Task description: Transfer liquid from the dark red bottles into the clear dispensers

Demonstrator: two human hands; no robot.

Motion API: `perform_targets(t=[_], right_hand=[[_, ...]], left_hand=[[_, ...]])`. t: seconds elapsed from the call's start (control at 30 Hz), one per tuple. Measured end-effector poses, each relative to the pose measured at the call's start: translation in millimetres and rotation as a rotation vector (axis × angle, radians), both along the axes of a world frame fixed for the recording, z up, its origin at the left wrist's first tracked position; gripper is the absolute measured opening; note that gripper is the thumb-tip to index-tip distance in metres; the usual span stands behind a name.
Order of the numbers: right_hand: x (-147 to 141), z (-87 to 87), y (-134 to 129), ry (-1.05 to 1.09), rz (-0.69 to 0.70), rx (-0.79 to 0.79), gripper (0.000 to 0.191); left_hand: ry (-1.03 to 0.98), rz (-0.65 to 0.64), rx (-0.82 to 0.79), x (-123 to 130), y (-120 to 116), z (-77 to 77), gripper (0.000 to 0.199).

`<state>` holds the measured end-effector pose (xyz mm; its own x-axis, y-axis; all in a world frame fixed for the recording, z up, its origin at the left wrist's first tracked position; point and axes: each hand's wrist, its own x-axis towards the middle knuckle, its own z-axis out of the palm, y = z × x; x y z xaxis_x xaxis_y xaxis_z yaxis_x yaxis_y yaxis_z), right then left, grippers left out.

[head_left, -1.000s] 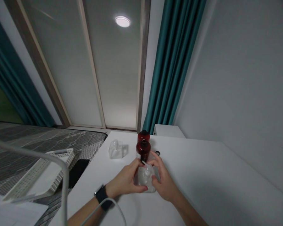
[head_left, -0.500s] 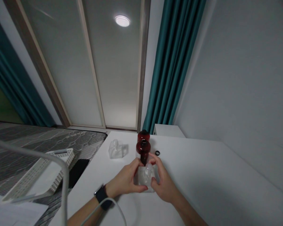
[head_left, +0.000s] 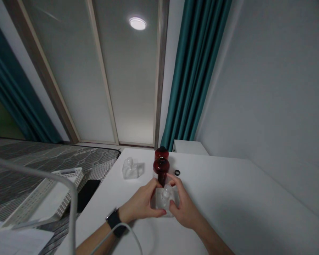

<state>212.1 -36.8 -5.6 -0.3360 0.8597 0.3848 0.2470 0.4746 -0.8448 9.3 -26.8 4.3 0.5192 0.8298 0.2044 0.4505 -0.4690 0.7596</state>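
Observation:
On the white table (head_left: 228, 198), a clear square-bodied bottle (head_left: 163, 204) with a clear knob-like top (head_left: 166, 190) stands between my hands. My left hand (head_left: 143, 202), with a dark watch on its wrist, grips the left side of the clear bottle, thumb at the near edge. My right hand (head_left: 183, 207) curls around the right side and the top, fingers bent at the knob. Just behind are two dark red-brown bottles: the nearer one (head_left: 161, 166) has an uncapped-looking neck, and the farther one (head_left: 161, 152) is partly hidden behind it.
A similar clear square container (head_left: 130, 170) sits on the table at the left. A small black ring (head_left: 177, 173) lies right of the brown bottles. Lower left, a white perforated basket (head_left: 23, 209) and a black flat object (head_left: 89, 193) lie beside the table. A pale cable (head_left: 73, 212) crosses the view.
The clear top under my right fingers appears turned slightly. Both hands keep nearly the same place and grip; the other things are unmoved.

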Motion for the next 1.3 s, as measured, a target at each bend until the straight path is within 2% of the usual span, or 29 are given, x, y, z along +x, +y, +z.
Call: perform_targets(t=[0.13, 0.3, 0.57, 0.83, 1.07, 1.17, 1.3], right_hand=[[-2.9, -0.3, 0.9, -0.001, -0.044, -0.048, 0.073], [-2.4, -0.6, 0.2, 0.066, 0.040, -0.060, 0.080], [-1.5, -3.9, 1.1, -0.037, -0.076, 0.018, 0.068], [2.9, -6.9, 1.4, -0.012, -0.102, 0.209, 0.054], [3.4, -20.2, 9.1, 0.170, -0.283, 0.261, 0.049], [2.2, -21.8, 11.0, 0.281, -0.334, 0.216, 0.050], [-0.6, -15.7, 11.1, 0.368, -0.368, 0.114, 0.052]], left_hand=[[0.002, -0.002, 0.010, -0.7, 0.4, -1.7, 0.055], [-0.014, -0.014, 0.007, -1.4, 0.5, -3.3, 0.055], [-0.017, -0.017, 0.021, -1.1, 1.1, -3.0, 0.055], [0.020, 0.002, 0.008, -0.6, 0.7, -2.3, 0.057], [0.046, 0.011, 0.000, -0.5, 0.5, 0.3, 0.054], [0.055, 0.013, -0.010, -0.1, 0.3, 1.6, 0.053], [0.051, 0.010, -0.024, 0.2, 0.0, 2.0, 0.051]])
